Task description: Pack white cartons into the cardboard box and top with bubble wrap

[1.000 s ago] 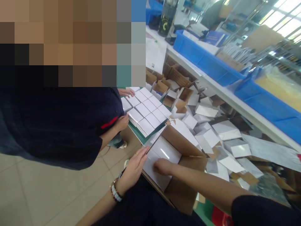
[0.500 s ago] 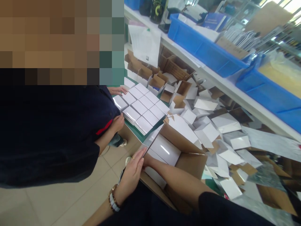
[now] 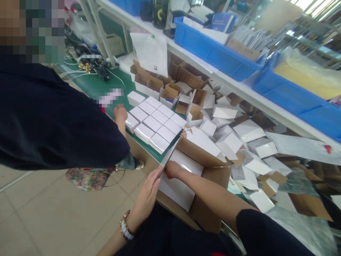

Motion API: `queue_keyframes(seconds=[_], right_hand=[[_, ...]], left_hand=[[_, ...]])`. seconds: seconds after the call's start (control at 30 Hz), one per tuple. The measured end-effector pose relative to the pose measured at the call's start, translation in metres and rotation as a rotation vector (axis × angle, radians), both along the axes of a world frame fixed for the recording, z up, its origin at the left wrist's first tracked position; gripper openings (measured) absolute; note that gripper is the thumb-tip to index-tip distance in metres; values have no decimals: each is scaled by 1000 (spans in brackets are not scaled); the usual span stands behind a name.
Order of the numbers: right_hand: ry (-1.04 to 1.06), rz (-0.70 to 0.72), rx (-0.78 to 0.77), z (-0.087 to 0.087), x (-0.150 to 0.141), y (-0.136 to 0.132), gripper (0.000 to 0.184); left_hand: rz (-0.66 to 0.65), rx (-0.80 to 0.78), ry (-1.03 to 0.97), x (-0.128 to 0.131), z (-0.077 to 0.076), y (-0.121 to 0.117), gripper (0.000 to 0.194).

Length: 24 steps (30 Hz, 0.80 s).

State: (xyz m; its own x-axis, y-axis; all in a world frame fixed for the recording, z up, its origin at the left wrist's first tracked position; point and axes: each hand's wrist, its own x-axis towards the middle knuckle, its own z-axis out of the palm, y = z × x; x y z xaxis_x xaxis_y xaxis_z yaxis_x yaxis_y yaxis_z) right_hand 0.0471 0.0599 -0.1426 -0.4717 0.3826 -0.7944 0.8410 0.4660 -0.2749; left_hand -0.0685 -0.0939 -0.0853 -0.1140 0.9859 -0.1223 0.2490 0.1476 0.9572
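A long green bench (image 3: 124, 73) runs diagonally, with a person in dark clothing (image 3: 39, 121) at the left. At its near end an open brown cardboard carton (image 3: 217, 179) sits tilted before the wearer. White boxes (image 3: 178, 195) lie side by side inside it, their glossy tops forming a nearly flat layer. On the bench just beyond the carton, more closed white boxes (image 3: 159, 120) stand in a tight block; loose open boxes (image 3: 230, 142) are heaped to the right.

The wearer's right forearm reaches in from the lower right, slanting over the carton so that the right hand (image 3: 172, 170) is inside, close to the left wall. Its fingers are curled under, knuckles up; the tips are hidden, so I cannot tell whether they pinch anything. The white layer is directly beneath and beside them.

The left hand (image 3: 146, 195) comes up from below, wrist nearly straight, touching the carton's left wall from outside. Its fingers are extended, close together, along the cardboard edge; the thumb's grip is unclear. A bracelet-style watch (image 3: 125, 225) circles the left wrist.
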Motion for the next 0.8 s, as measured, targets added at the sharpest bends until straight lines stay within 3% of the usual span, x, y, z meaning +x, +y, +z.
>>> queue_keyframes(seconds=[0.07, 0.17, 0.23, 0.33, 0.4, 0.47, 0.6, 0.8], right_hand=[[6, -47, -21, 11, 4, 2, 23], [66, -146, -52, 41, 25, 5, 15], [146, -223, -46, 69, 49, 8, 12], [283, -349, 45, 109, 96, 12, 22], [347, -450, 117, 128, 130, 11, 22], [429, -596, 169, 136, 161, 6, 23], [576, -828, 195, 132, 199, -12, 26], [595, -859, 199, 134, 193, -27, 32]], left_hand=[[2, -3, 7, -1, 1, 1, 50], [4, -27, 26, -3, 4, 2, 49], [-2, -42, 45, -4, 5, 3, 49], [-11, -55, 81, -5, 5, 3, 49], [-16, -63, 112, -6, 4, 3, 49], [-26, -70, 145, -8, 4, 3, 49], [-54, -85, 190, -8, 6, 3, 51], [-50, -100, 206, -7, 7, 3, 50]])
